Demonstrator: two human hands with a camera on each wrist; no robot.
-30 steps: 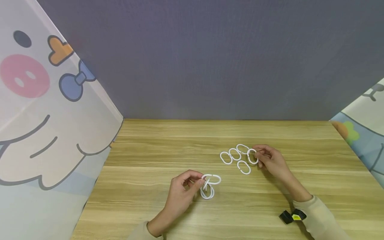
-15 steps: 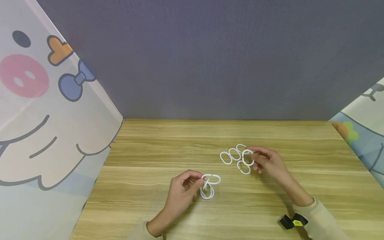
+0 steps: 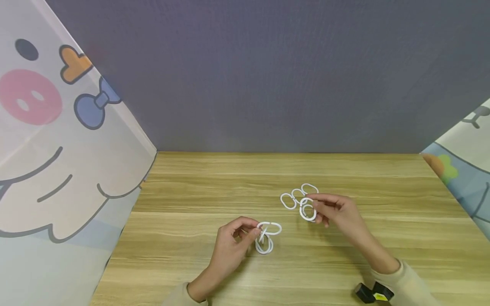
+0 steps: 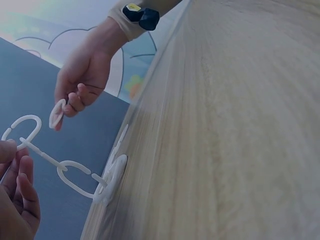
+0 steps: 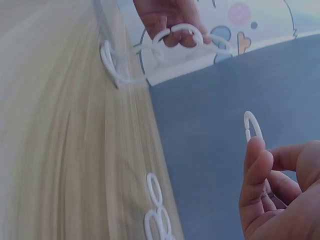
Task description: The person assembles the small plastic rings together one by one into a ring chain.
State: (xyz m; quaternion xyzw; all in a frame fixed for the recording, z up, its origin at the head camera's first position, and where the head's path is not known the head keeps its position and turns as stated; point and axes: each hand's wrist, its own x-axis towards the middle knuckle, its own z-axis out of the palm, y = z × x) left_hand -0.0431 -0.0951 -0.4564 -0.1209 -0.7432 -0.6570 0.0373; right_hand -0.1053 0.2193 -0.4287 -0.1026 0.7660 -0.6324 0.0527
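Observation:
My left hand (image 3: 233,244) pinches the top of a short chain of white oval plastic links (image 3: 280,229). In the left wrist view, the linked pieces (image 4: 73,187) hang from the fingertips and the lowest ones reach the tabletop. My right hand (image 3: 342,212) pinches a single white oval link (image 5: 256,124) between thumb and fingers, and a small gap shows in its side. In the head view this link overlaps another link lying on the table. Several loose white links (image 3: 281,201) lie just beyond, left of the right hand.
The wood-grain table (image 3: 191,187) ends at a grey panel (image 3: 287,76) at the back. Panels with cartoon prints (image 3: 115,170) stand at both sides. A black strapped device with a yellow label (image 3: 373,293) is at the right wrist.
My right hand has moved left and toward the front with its link, passing over the loose links. The left hand and its chain have stayed in place.

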